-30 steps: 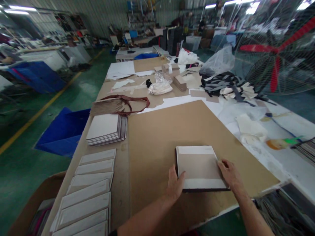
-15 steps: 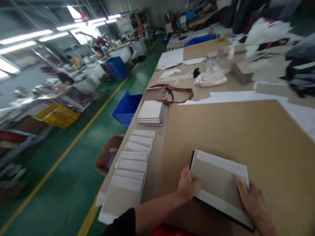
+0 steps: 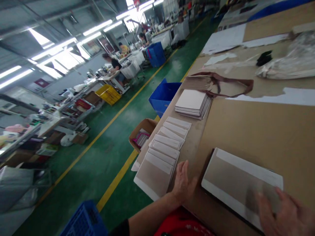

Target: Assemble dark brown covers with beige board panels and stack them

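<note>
A flat rectangular panel (image 3: 236,180), beige with white strips along two edges, lies on the brown board; a dark layer shows beneath it. My right hand (image 3: 285,211) is over its right end, fingers apart and blurred by motion; whether it touches the panel I cannot tell. My left hand (image 3: 181,182) is off the panel, its fingers stretched out and nothing in them. It is beside the nearest of an overlapping row of similar beige-and-white panels (image 3: 157,175) along the table's left edge.
Beyond the row sit a stack of pale panels (image 3: 190,100) and a brown bundle with a strap (image 3: 236,93). A blue bin (image 3: 159,100), a cardboard box (image 3: 140,127) and a blue crate (image 3: 85,219) stand on the floor. Co-workers sit at benches on the left.
My left hand has let go of the panel and moved left toward the row. My right hand has loosened from its right edge and now hovers or rests over it. The view has turned left.
</note>
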{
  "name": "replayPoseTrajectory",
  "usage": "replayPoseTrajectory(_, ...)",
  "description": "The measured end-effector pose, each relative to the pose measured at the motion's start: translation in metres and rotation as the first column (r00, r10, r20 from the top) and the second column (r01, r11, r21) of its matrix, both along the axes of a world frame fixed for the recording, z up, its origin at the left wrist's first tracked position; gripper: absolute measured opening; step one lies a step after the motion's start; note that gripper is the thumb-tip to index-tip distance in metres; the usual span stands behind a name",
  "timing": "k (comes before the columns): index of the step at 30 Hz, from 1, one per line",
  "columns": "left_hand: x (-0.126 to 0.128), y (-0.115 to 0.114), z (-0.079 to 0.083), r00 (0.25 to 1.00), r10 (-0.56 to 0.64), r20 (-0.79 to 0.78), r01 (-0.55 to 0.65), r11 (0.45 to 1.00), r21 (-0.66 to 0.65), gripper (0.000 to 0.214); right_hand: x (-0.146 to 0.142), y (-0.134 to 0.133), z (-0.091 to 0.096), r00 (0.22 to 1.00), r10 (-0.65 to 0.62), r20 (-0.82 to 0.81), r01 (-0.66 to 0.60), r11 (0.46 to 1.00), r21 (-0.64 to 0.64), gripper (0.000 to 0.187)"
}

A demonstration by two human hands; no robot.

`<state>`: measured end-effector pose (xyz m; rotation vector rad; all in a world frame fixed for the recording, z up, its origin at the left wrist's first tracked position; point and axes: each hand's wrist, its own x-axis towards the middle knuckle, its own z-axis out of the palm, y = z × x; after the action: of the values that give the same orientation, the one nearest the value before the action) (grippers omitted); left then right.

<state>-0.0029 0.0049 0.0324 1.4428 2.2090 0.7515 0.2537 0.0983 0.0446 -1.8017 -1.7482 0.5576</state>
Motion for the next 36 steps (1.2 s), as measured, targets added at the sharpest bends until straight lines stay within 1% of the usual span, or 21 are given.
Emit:
replayPoseTrajectory(1,-0.018,-0.016,0.0,0.997,0.052,-0.048,-0.051,0.999,0.015,0.063,-0.017,-0.011,0.007,0.995,0.07,-0.075,-0.069,0.997,0.017,0.059)
replayPoseTrajectory(2,-0.039,-0.033,-0.001,0.99,0.112,-0.091,-0.11,0.994,0.023,0.06,-0.037,-0.023,0.01,0.968,0.188,-0.167,-0.193,0.981,-0.011,0.049)
replayPoseTrajectory(3,-0.061,-0.049,-0.002,0.976,0.174,-0.129,-0.172,0.985,0.025,0.059,-0.06,-0.037,0.011,0.913,0.305,-0.273,-0.331,0.942,-0.056,0.039)
replayPoseTrajectory(4,-0.084,-0.065,-0.004,0.957,0.238,-0.165,-0.238,0.971,0.024,0.059,-0.084,-0.051,0.008,0.844,0.39,-0.369,-0.456,0.883,-0.11,0.034)
replayPoseTrajectory(5,-0.106,-0.079,-0.006,0.935,0.294,-0.199,-0.296,0.955,0.019,0.06,-0.109,-0.065,0.002,0.771,0.453,-0.447,-0.57,0.805,-0.167,0.033)
replayPoseTrajectory(6,-0.127,-0.092,-0.009,0.914,0.336,-0.226,-0.343,0.939,0.008,0.062,-0.134,-0.078,-0.006,0.724,0.474,-0.501,-0.633,0.745,-0.209,0.034)
replayPoseTrajectory(7,-0.145,-0.103,-0.012,0.9,0.361,-0.244,-0.375,0.927,-0.009,0.063,-0.157,-0.091,-0.015,0.701,0.468,-0.537,-0.659,0.713,-0.239,0.038)
replayPoseTrajectory(8,-0.161,-0.113,-0.016,0.893,0.372,-0.254,-0.392,0.919,-0.032,0.064,-0.177,-0.103,-0.024,0.702,0.437,-0.562,-0.655,0.707,-0.268,0.043)
replayPoseTrajectory(9,-0.175,-0.122,-0.02,0.893,0.371,-0.256,-0.398,0.915,-0.06,0.065,-0.195,-0.114,-0.033,0.716,0.395,-0.575,-0.634,0.713,-0.299,0.047)
replayPoseTrajectory(11,-0.193,-0.136,-0.028,0.906,0.349,-0.24,-0.384,0.916,-0.118,0.066,-0.221,-0.132,-0.048,0.764,0.317,-0.562,-0.568,0.742,-0.355,0.049)
replayPoseTrajectory(14,-0.206,-0.147,-0.034,0.93,0.309,-0.199,-0.344,0.923,-0.174,0.065,-0.244,-0.15,-0.056,0.827,0.263,-0.496,-0.484,0.783,-0.392,0.046)
replayPoseTrajectory(17,-0.211,-0.151,-0.032,0.944,0.27,-0.191,-0.309,0.926,-0.218,0.064,-0.256,-0.157,-0.055,0.875,0.203,-0.439,-0.398,0.818,-0.416,0.047)
replayPoseTrajectory(20,-0.215,-0.155,-0.027,0.957,0.213,-0.196,-0.257,0.936,-0.239,0.064,-0.264,-0.16,-0.053,0.905,0.117,-0.41,-0.313,0.836,-0.451,0.047)
replayPoseTrajectory(25,-0.222,-0.161,-0.031,0.978,0.152,-0.143,-0.181,0.96,-0.215,0.066,-0.276,-0.168,-0.042,0.914,-0.018,-0.406,-0.193,0.86,-0.471,0.045)
replayPoseTrajectory(27,-0.225,-0.163,-0.033,0.981,0.157,-0.113,-0.179,0.959,-0.219,0.065,-0.283,-0.173,-0.033,0.9,-0.063,-0.431,-0.165,0.866,-0.472,0.044)
replayPoseTrajectory(28,-0.227,-0.165,-0.032,0.979,0.176,-0.101,-0.194,0.957,-0.217,0.064,-0.288,-0.175,-0.029,0.883,-0.077,-0.464,-0.173,0.864,-0.472,0.043)
replayPoseTrajectory(30,-0.229,-0.166,-0.025,0.967,0.232,-0.105,-0.247,0.954,-0.172,0.064,-0.298,-0.177,-0.019,0.824,-0.087,-0.559,-0.224,0.857,-0.464,0.041)
replayPoseTrajectory(31,-0.229,-0.167,-0.018,0.963,0.244,-0.117,-0.258,0.958,-0.124,0.066,-0.303,-0.178,-0.013,0.787,-0.09,-0.61,-0.252,0.856,-0.451,0.04)
replayPoseTrajectory(32,-0.228,-0.166,-0.009,0.965,0.229,-0.127,-0.238,0.969,-0.067,0.069,-0.307,-0.177,-0.006,0.75,-0.093,-0.655,-0.27,0.861,-0.432,0.039)
replayPoseTrajectory(34,-0.224,-0.163,0.015,0.985,0.118,-0.128,-0.113,0.993,0.043,0.077,-0.314,-0.171,0.011,0.686,-0.107,-0.72,-0.263,0.886,-0.382,0.037)
replayPoseTrajectory(36,-0.214,-0.153,0.041,0.994,-0.034,-0.102,0.045,0.993,0.109,0.09,-0.319,-0.162,0.032,0.643,-0.118,-0.757,-0.211,0.923,-0.323,0.034)
